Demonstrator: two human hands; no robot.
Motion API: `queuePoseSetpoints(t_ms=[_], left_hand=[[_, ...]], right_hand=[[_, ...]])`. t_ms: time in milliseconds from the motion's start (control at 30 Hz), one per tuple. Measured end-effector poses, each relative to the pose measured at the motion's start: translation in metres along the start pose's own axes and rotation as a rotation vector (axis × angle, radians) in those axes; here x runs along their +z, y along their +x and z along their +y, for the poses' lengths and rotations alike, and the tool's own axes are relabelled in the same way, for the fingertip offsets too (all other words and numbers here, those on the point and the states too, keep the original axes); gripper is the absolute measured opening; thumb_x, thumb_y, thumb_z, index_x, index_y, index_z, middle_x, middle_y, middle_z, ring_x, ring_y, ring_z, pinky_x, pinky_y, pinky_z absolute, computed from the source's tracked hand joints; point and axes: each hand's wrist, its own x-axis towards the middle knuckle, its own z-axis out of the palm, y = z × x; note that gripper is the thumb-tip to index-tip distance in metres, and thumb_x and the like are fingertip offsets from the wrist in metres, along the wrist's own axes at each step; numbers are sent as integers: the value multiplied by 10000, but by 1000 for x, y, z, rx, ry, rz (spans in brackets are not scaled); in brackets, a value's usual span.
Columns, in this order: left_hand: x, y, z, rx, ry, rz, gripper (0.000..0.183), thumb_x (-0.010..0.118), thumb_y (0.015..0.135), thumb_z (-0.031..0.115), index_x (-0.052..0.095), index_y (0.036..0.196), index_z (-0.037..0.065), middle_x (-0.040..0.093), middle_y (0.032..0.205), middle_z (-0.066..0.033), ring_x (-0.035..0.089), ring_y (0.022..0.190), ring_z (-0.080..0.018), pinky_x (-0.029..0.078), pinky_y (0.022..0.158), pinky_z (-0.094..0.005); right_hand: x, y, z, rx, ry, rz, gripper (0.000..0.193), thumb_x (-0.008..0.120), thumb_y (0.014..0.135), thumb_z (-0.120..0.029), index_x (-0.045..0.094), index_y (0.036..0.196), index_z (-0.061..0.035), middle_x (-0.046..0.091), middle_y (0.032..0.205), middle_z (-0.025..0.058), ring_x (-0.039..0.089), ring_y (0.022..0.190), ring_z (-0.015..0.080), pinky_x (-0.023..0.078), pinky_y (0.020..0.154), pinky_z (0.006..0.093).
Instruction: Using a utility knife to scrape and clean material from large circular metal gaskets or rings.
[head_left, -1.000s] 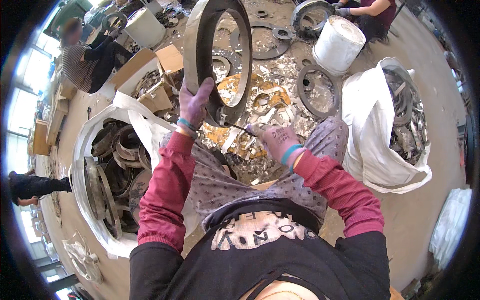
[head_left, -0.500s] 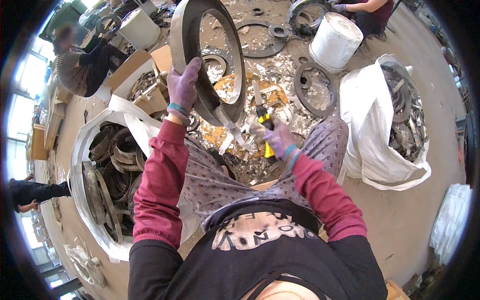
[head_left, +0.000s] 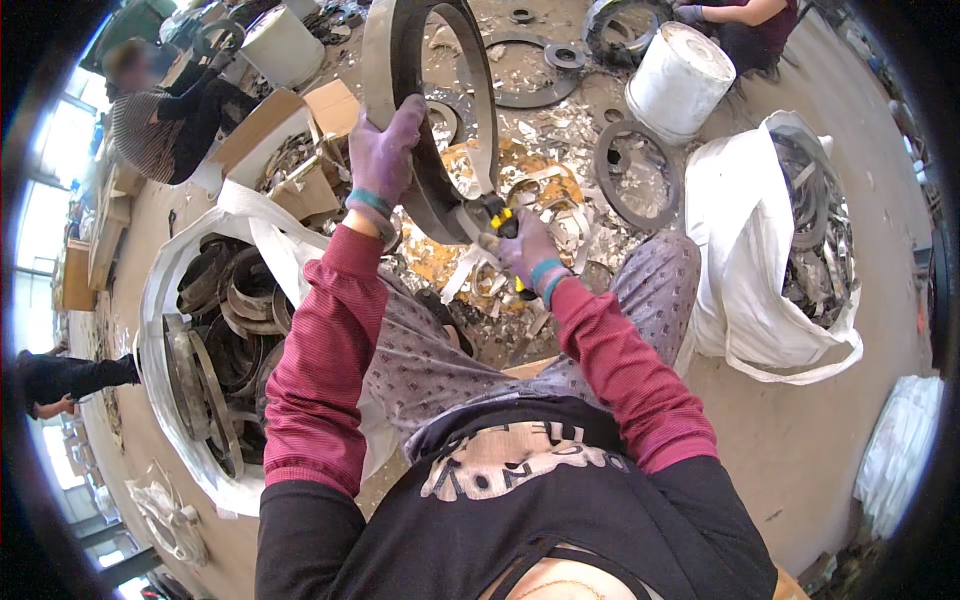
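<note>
My left hand [head_left: 385, 160], in a purple glove, grips the left side of a large dark rubber ring [head_left: 405, 60] held up above the floor. In my right hand [head_left: 528, 250], also gloved, is a yellow and black utility knife [head_left: 503, 215]. Its front end is against the lower right part of the ring; the blade itself cannot be made out. A pale strip [head_left: 468, 268] hangs below the ring beside my right hand. Trimmed scraps [head_left: 540, 215] lie under both hands on an orange-brown surface.
A white sack [head_left: 165, 400] of dark rings stands at left, another white sack [head_left: 720, 230] with rings and scraps at right. Ahead are a flat ring [head_left: 603, 180], a white drum [head_left: 680, 80] and a cardboard box [head_left: 330, 105]. Other people sit at far left and far right.
My right hand and the knife have moved left and up, from beside the ring to its lower right edge. The ring has shifted slightly to the right and up in my left hand.
</note>
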Motion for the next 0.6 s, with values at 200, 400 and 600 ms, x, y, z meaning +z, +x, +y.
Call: queuePoseSetpoints(t_ms=[200, 400, 600], left_hand=[[13, 26, 1, 5, -8, -24, 361, 699, 799, 294, 598, 1009, 17, 582, 810, 5, 475, 689, -84, 397, 636, -232], [9, 42, 0, 2, 76, -46, 368, 699, 796, 290, 613, 1031, 20, 596, 828, -4, 502, 684, -101, 417, 627, -245], [16, 41, 25, -101, 57, -15, 346, 706, 781, 270, 635, 997, 10, 630, 829, -42, 575, 700, -129, 465, 646, -272]], right_hand=[[15, 17, 90, 76, 41, 174, 407, 787, 737, -161, 566, 1040, -3, 585, 744, 42, 496, 612, 127, 455, 590, 292], [7, 10, 56, 300, 217, 161, 389, 693, 799, -159, 536, 1127, -20, 621, 841, 94, 558, 721, 182, 478, 695, 314], [7, 28, 38, 241, 414, 146, 369, 682, 843, -184, 544, 1141, -15, 632, 857, 76, 582, 735, 173, 486, 695, 308]])
